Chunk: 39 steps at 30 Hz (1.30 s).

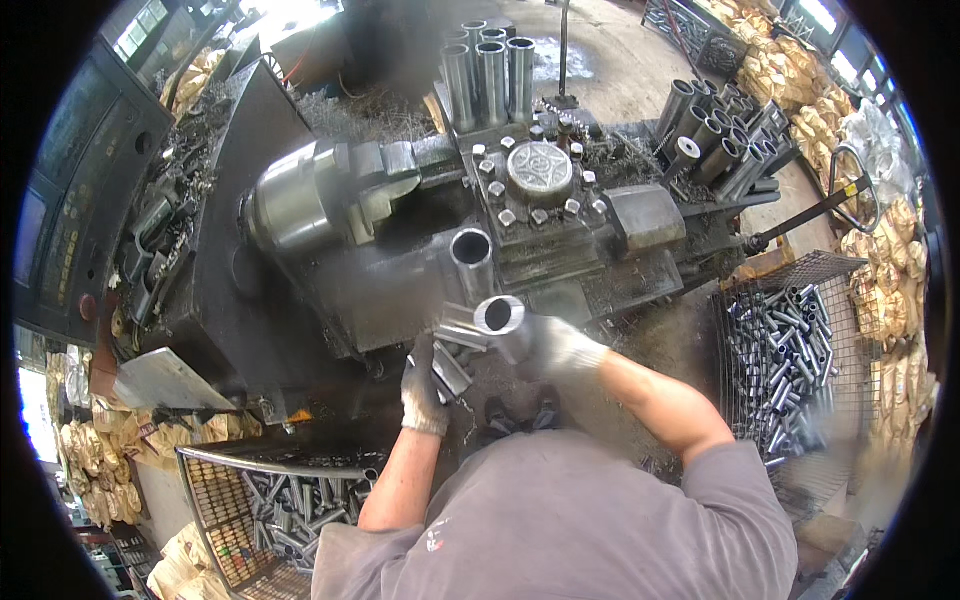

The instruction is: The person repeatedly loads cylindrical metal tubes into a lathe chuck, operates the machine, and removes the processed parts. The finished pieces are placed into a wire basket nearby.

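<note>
My left hand (424, 388), in a soiled work glove, is closed around short shiny metal tubes (453, 372); how many it grips is hard to tell. In my gloved right hand (566, 346) is another metal tube (508, 335), tilted with its open end facing up. The two hands are close together in front of the lathe. Just beyond them a metal tube (472, 262) stands upright at the machine's near side. Past that are the lathe's chuck (290, 200) and the tool post (540, 172) with its round cap and bolts.
Upright tubes (490, 85) stand behind the tool post, and more tubes (720, 140) cluster at the right. A wire basket (735, 400) of small tubes is on my right, another basket (215, 530) at lower left. A lever (815, 208) sticks out right. Metal shavings (330, 125) lie about.
</note>
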Motion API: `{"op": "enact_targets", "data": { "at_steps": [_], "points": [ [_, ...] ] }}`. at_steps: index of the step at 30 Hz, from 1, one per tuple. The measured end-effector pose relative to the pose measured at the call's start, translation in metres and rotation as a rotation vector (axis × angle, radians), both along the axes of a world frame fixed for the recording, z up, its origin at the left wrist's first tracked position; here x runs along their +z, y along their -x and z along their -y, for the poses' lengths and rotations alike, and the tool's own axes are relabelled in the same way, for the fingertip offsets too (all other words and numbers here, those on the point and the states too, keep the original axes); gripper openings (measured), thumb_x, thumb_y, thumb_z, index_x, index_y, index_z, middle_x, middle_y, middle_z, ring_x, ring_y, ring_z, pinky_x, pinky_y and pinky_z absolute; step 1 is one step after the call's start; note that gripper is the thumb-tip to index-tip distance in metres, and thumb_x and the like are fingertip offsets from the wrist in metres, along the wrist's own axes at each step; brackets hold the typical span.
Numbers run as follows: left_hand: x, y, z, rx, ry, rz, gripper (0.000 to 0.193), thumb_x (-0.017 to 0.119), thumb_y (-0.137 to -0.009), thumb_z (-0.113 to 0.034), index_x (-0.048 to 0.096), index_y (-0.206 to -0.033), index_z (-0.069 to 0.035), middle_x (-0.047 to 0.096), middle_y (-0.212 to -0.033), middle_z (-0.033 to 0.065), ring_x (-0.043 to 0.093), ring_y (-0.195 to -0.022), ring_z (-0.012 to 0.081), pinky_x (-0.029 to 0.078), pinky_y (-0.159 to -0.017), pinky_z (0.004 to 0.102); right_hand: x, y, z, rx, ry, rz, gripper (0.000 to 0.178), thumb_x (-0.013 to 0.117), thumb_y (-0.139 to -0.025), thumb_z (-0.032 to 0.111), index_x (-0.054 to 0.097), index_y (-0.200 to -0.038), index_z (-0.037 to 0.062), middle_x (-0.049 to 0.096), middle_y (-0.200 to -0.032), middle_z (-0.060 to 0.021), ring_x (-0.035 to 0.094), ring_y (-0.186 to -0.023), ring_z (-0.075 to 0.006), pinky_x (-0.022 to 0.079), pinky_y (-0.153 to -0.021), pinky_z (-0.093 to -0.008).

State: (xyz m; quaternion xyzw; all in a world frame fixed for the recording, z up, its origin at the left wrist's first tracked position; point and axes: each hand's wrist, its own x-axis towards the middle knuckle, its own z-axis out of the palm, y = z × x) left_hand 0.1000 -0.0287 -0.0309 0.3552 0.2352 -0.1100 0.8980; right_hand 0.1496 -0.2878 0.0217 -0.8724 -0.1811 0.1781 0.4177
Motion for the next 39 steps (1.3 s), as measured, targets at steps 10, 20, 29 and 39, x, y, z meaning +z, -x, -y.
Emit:
{"op": "enact_targets", "data": {
  "at_steps": [10,20,29,39],
  "points": [
    [0.056,-0.114,0.048,0.153,-1.402,0.823,0.072,0.1,-0.073,-0.023,0.065,-0.134,-0.006,0.076,-0.112,0.0087,0.072,-0.099,0.0145,0.059,-0.09,0.0308,0.001,-0.016,0.088,-0.22,0.254,0.226,0.057,0.086,-0.08,0.027,0.063,-0.126,0.0012,0.076,-0.106,-0.0248,0.075,-0.098,-0.0418,0.062,-0.084,-0.0483],
    [0.056,-0.078,-0.053,0.149,0.123,0.424,0.071,0.066,-0.099,-0.062,0.061,-0.14,-0.004,0.073,-0.126,0.0134,0.072,-0.114,0.0355,0.059,-0.101,0.0532,-0.006,-0.012,-0.083,0.129,0.504,0.228,0.029,0.074,-0.089,0.021,0.072,-0.116,0.0101,0.074,-0.11,-0.0175,0.077,-0.088,-0.034,0.062,-0.074,-0.0468],
    [0.019,-0.051,-0.067,0.134,0.155,0.415,0.088,0.054,-0.097,-0.078,0.058,-0.143,-0.003,0.068,-0.133,0.0183,0.067,-0.121,0.0379,0.053,-0.107,0.055,0.08,-0.053,-0.077,-0.062,-0.17,-0.243,0.06,0.078,-0.089,0.043,0.07,-0.13,-0.0006,0.078,-0.11,-0.0204,0.076,-0.1,-0.0287,0.058,-0.092,-0.0382],
    [-0.013,-0.115,-0.035,-0.122,0.084,0.325,0.06,0.055,-0.107,-0.052,0.057,-0.146,-0.006,0.064,-0.143,0.0148,0.062,-0.129,0.0288,0.048,-0.115,0.0463,0.171,-0.052,-0.074,0.107,-0.157,-0.25,0.079,0.087,-0.073,0.036,0.058,-0.138,0.0006,0.073,-0.118,-0.0218,0.074,-0.108,-0.0346,0.058,-0.097,-0.0444]
  ]
}}
